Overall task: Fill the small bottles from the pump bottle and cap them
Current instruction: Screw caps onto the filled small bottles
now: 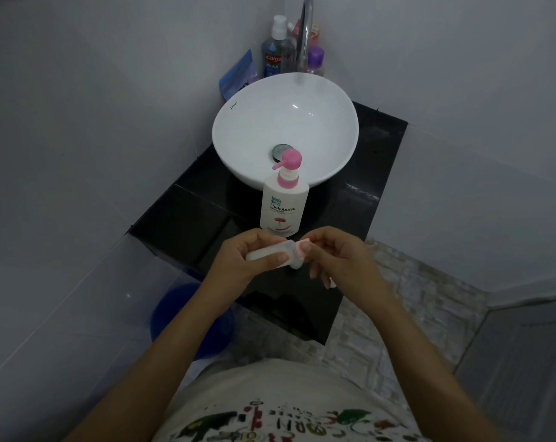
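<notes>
The left grip (243, 255) holds a small translucent white bottle (271, 254) sideways; the right grip (337, 255) pinches its pink cap (303, 246). The pink-pumped white pump bottle (283, 202) stands just beyond.

dim little bathroom corner, pale grey walls (95, 122) meeting behind a round white vessel sink (340, 145) on a glossy black tiled counter (181, 215). chrome tap (305, 36) arcs over the bowl, some toiletry bottles (275, 49) crammed in the corner behind it. floor (429, 282) is mottled stone-look tile, blue bucket (174, 311) sits below the counter
</notes>
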{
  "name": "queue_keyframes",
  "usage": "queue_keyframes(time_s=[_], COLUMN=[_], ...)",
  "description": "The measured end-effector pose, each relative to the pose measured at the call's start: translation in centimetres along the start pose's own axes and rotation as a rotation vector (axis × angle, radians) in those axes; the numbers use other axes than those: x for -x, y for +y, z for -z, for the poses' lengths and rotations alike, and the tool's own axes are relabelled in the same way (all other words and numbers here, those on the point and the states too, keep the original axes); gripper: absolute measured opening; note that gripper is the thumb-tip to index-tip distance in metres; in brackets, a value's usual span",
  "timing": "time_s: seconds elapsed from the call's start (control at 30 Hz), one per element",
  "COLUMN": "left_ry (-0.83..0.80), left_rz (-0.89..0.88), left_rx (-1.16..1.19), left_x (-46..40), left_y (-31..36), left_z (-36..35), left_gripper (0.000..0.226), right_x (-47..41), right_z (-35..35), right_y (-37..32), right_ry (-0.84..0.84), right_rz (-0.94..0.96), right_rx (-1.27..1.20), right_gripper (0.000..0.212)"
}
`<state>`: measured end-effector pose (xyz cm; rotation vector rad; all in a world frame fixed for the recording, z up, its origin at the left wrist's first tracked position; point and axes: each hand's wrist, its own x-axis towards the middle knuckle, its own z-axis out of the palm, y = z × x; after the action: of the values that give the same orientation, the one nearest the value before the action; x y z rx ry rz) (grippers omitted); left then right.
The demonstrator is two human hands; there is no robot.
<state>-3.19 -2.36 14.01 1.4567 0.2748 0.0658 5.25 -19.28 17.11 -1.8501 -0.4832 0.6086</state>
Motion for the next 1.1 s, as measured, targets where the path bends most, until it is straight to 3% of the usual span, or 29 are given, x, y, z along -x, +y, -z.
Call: queue_keyframes(time_s=[0.2, 0.33, 0.57, 0.7, 0.9, 1.1], left_ry=[0.033, 0.012, 0.2, 0.262, 0.288, 0.26], left_rz=[0.011, 0.014, 0.05, 0.08, 0.125, 0.182], left_rx=[-0.065, -0.119, -0.194, -0.189, -0.233, -0.323], left_x=[0.1, 0.1, 0.7, 1.3, 1.0, -0.9], left_y=[-0.8, -1.7, -3.7, -4.8, -6.1, -7.7], left_z=[-0.1, 0.2, 2.8, 3.9, 4.8, 5.3], left_gripper=[0.03, 0.025, 0.026, 0.021, 0.02, 0.025], right_x=[-0.1, 0.0, -2.4, -5.1, -8.2, -9.1], right_z=[-1.3, -1.5, -1.8, -2.2, -3.3, -3.9], right_y=[1.0, 1.9, 3.4, 4.2, 5.3, 6.4], right_ry=[0.072, 0.094, 0.098, -0.009, -0.15, -0.184], right_rz=[-0.101, -0.045, 0.278, 0.386, 0.382, 0.344], right_rx=[-0.008, 0.057, 0.751, 1.061, 1.28, 1.304], right_gripper=[0.01, 0.011, 0.026, 0.024, 0.024, 0.025])
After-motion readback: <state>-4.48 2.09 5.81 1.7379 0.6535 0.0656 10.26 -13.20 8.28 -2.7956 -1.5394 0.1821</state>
